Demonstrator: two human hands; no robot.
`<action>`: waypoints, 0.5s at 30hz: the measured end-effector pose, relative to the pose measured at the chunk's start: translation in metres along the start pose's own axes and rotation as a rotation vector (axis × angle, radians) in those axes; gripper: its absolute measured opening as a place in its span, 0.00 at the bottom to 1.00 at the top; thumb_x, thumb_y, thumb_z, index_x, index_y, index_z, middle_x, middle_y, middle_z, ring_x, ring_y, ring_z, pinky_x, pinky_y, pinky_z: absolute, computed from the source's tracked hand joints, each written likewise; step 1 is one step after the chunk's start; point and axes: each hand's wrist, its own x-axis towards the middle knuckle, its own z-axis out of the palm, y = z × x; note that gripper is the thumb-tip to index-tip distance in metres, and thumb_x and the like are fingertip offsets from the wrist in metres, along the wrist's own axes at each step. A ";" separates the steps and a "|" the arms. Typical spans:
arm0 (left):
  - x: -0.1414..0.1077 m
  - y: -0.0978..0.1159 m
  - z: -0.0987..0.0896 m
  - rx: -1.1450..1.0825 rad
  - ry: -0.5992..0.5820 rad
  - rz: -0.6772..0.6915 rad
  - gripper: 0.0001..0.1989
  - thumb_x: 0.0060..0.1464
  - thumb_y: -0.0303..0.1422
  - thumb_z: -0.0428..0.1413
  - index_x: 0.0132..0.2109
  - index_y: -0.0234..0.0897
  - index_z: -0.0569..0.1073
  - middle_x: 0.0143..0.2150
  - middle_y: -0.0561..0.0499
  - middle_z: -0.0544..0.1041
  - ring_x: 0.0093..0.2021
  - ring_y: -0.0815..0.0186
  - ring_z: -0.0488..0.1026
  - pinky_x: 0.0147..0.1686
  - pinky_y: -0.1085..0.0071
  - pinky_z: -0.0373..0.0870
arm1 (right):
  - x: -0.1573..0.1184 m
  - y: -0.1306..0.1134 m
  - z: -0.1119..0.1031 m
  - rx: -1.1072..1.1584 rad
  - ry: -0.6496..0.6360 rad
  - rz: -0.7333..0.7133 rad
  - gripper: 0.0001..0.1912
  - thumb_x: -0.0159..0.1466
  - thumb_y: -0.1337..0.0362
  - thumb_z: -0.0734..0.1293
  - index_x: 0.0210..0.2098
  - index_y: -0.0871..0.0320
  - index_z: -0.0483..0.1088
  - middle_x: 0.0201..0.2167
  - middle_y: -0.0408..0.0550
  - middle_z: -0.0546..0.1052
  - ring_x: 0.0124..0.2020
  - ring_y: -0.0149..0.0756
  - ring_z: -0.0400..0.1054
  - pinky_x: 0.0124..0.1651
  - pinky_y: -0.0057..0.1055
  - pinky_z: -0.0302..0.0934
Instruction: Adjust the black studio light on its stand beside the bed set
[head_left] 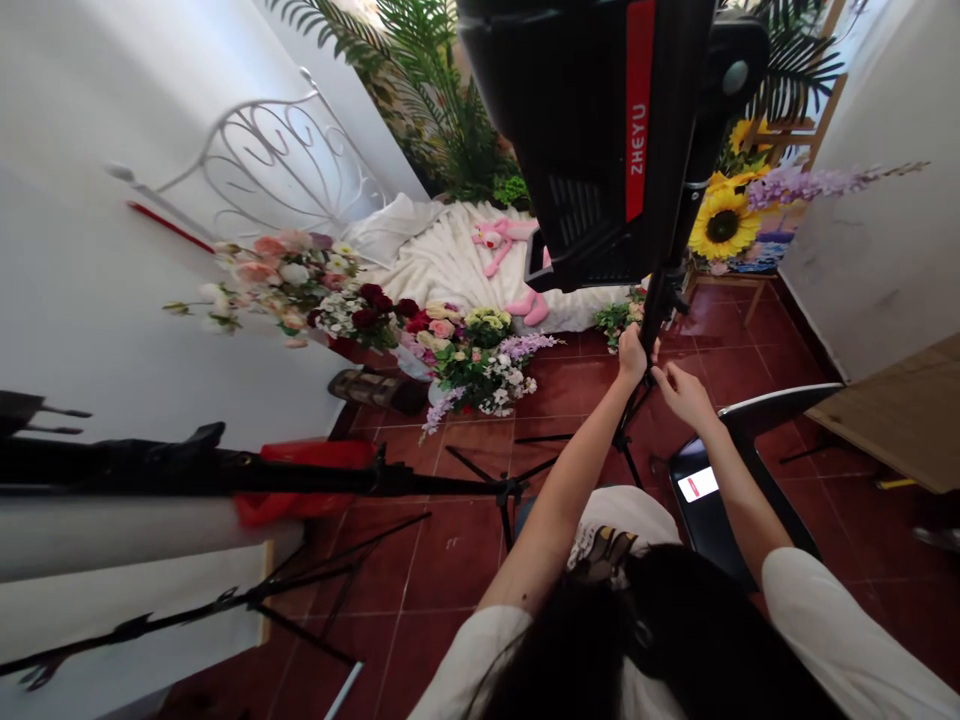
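Note:
A black light stand (651, 325) rises in front of me, with a large black studio light (570, 130) on top bearing a red "ZHEYU" strip. My left hand (634, 352) is wrapped round the stand's pole below the light. Just to the right and slightly lower, my right hand (681, 393) has its fingers curled in against the pole, thumb and fingertips together. What those fingertips pinch is too small to make out. Below both hands, the stand's thin legs spread over the floor, partly hidden by my left forearm.
Flower bunches (480, 360) stand ahead, before a white fur blanket (420, 250) with a pink plush toy (499, 238). Other black stands (285, 468) reach in from the left. On my right are a black chair (750, 500) with a phone (698, 485) and sunflowers (724, 222).

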 end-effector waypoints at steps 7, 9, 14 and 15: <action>0.000 0.001 -0.001 0.042 -0.027 0.032 0.30 0.68 0.48 0.36 0.21 0.41 0.61 0.13 0.54 0.61 0.15 0.72 0.59 0.19 0.73 0.55 | -0.010 -0.007 0.010 0.053 -0.016 -0.014 0.27 0.67 0.35 0.58 0.29 0.51 0.58 0.23 0.44 0.70 0.24 0.37 0.63 0.31 0.32 0.50; 0.000 0.001 -0.001 0.039 -0.023 0.029 0.29 0.68 0.47 0.36 0.21 0.41 0.61 0.13 0.54 0.61 0.15 0.72 0.59 0.19 0.73 0.55 | -0.011 -0.006 0.015 0.158 0.009 0.005 0.28 0.67 0.34 0.57 0.28 0.51 0.57 0.21 0.42 0.68 0.23 0.36 0.61 0.31 0.32 0.51; 0.000 0.002 0.000 0.015 0.005 -0.004 0.29 0.69 0.47 0.37 0.21 0.40 0.61 0.13 0.54 0.61 0.14 0.72 0.57 0.19 0.73 0.55 | -0.010 -0.007 0.038 0.494 0.109 0.123 0.30 0.65 0.33 0.60 0.24 0.51 0.56 0.16 0.39 0.63 0.21 0.33 0.58 0.29 0.31 0.52; -0.001 0.002 0.000 0.008 0.016 -0.004 0.29 0.69 0.47 0.38 0.21 0.40 0.61 0.13 0.54 0.61 0.14 0.73 0.57 0.18 0.73 0.54 | -0.009 -0.010 0.044 0.585 0.110 0.185 0.30 0.66 0.34 0.60 0.23 0.51 0.57 0.15 0.39 0.62 0.19 0.32 0.57 0.27 0.30 0.51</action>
